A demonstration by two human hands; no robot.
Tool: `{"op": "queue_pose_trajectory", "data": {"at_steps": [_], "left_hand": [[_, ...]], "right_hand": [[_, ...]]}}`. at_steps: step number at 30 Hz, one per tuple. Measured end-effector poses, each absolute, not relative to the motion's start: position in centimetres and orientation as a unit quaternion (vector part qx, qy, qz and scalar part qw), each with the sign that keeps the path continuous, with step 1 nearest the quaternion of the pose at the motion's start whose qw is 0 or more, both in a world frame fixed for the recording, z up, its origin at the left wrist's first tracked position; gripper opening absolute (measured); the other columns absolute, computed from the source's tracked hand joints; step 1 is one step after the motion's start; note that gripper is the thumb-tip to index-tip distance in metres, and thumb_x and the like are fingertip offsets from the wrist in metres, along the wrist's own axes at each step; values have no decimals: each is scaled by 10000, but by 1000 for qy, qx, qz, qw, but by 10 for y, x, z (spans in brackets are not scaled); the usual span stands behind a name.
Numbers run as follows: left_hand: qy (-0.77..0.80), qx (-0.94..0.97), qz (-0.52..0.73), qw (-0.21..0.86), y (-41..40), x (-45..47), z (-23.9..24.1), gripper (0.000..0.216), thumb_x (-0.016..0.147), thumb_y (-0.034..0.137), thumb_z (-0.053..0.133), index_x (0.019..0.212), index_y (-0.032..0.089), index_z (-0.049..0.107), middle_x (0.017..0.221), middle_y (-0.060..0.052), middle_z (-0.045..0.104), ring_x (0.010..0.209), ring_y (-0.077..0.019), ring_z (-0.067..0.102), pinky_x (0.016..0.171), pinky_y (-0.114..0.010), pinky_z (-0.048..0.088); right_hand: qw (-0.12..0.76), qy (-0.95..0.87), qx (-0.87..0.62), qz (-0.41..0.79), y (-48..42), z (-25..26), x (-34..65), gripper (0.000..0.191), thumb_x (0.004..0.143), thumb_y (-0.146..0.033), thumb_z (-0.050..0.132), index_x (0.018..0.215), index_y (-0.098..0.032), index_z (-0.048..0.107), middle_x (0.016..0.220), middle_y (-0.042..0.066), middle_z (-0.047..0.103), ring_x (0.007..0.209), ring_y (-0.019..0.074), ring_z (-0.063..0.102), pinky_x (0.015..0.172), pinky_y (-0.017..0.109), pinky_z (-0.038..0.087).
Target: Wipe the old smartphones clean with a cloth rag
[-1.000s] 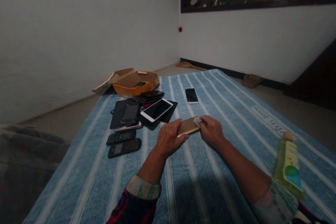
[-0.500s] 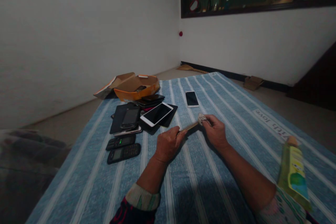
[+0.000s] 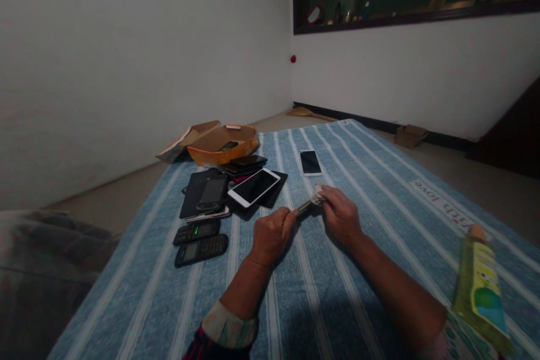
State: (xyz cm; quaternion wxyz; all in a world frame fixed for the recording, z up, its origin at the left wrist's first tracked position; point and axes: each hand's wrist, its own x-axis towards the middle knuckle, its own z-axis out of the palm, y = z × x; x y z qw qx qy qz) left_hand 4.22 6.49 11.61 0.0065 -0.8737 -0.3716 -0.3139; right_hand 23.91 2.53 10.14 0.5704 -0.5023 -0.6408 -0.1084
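**Slim phone clasped in one hand, crumpled white wad held to its end by the other**

Held above a striped blue cloth (image 3: pixel 379 202), near mid-view: a slim phone (image 3: pixel 304 207), tilted almost edge-on, with screen and back hard to make out. Clasped at its near end by the left hand (image 3: pixel 270 236), with fingers closed around it. Met at the other end by the right hand (image 3: pixel 341 216), with fingers pinched on a crumpled white wad (image 3: pixel 317 194), perhaps tissue or rag.

Likely light, thin and stiff, with smooth faces apt to slip and perhaps glass to guard from knocks. Best taken by the long side edges, without pressing hard on the screen.

Lying to the left: two keypad phones (image 3: pixel 201 250), side by side; beyond them, a pile of dark phones (image 3: pixel 212 191) beside a white phone (image 3: pixel 253 188), resting on flat black items; farther back, an open orange box (image 3: pixel 223 153). Lying alone beyond the hands: another white-edged phone (image 3: pixel 311 162). Near the right forearm: a yellow-green bottle (image 3: pixel 483 289).
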Motion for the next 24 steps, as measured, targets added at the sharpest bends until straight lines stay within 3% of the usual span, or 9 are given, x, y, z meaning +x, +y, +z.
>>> {"op": "queue_pose_trajectory", "data": {"at_steps": [5,12,19,24], "left_hand": [[-357,-875,-328,-13,65,42,115,389,1030,333,390,759,181,625,631,-20,660,558,-143,632,539,-246,400],[-331,-861,-367,-121,64,42,118,347,1014,350,404,820,181,636,698,-30,672,624,-150,645,613,-249,477],[-349,-818,-388,-243,50,25,116,233,954,354,509,931,181,665,761,-21,693,653,-147,644,623,-249,496],[-369,-793,-394,-281,40,11,118,255,953,331,499,1054,171,669,885,-58,727,774,-174,675,719,-288,532]], "right_hand": [[510,-702,-465,-174,24,105,223,270,899,-68,468,1028,-192,670,1132,132,711,1145,255,641,990,464,511],[468,-738,-458,-164,22,112,212,255,918,-78,434,1020,-193,638,1109,125,714,1103,244,649,1014,478,461],[482,-732,-453,-162,23,113,219,284,890,-28,421,1019,-165,633,1086,141,719,1069,245,660,990,469,481],[490,-724,-457,-162,22,111,216,285,898,-32,426,1028,-173,636,1105,139,714,1093,252,654,1005,499,483]]}}
